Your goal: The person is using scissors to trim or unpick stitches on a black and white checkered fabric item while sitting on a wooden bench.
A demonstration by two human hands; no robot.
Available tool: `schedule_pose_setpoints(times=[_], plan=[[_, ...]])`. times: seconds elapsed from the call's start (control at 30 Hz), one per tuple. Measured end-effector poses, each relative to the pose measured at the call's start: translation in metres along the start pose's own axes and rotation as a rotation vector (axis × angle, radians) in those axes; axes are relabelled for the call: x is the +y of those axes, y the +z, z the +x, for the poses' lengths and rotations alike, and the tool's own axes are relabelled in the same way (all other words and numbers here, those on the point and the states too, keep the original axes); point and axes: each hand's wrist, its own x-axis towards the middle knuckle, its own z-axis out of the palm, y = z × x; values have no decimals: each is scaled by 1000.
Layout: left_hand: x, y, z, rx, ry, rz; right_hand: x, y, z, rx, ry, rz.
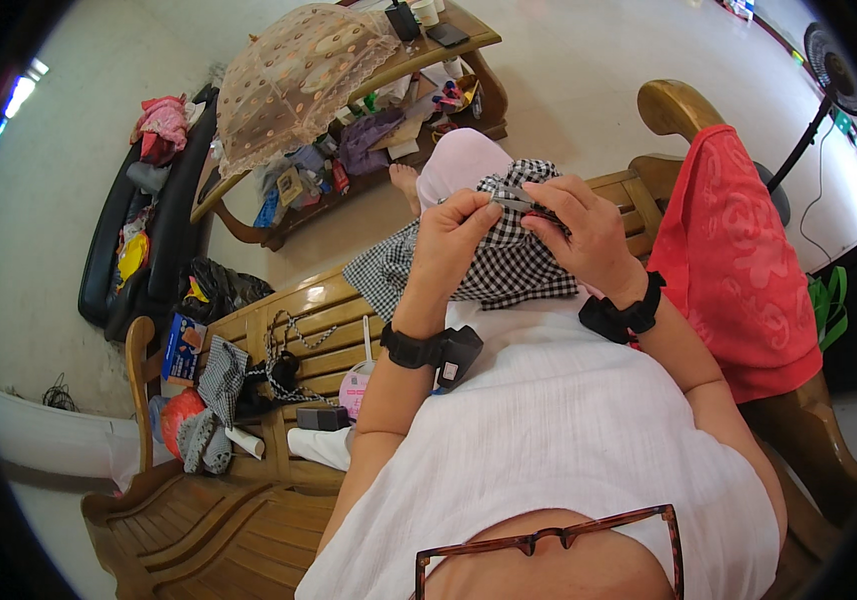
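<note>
A black-and-white checked cloth [524,262] lies bunched over my lap. At its upper edge my left hand [452,232] is closed, thumb and fingers pinching a fold of it. Just to the right, my right hand [589,228] is closed with bent fingers around a small grey metal tool [513,198]. A dark and red bit shows between those fingers. The tool's tip reaches close to my left fingertips; its exact kind is hard to make out, and whether it touches the cloth there is hidden.
I sit on a slatted wooden bench [324,302]. To my left lie checked scraps [221,375], cords, a dark box [323,418] and a pink fan [354,390]. A red cloth [729,270] drapes the right armrest. Ahead, a lace cover [299,80] spreads over a cluttered wooden table [469,42].
</note>
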Motion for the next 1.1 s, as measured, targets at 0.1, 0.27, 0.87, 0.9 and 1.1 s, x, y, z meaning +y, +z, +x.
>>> schedule_pose_setpoints(times=[0.1,0.27,0.87,0.9,1.1], plan=[[-1,2,1,7,8,-14,0,-2,1,-13,-18,5],[0,5,0,25,-24,-20,2,0,0,5,-21,9],[3,12,-5,110,8,-137,-5,-6,5,-73,362,309],[3,12,-5,113,11,-157,-5,-6,5,-76,300,285],[-1,6,-3,108,29,-137,-5,-6,6,-71,276,259]])
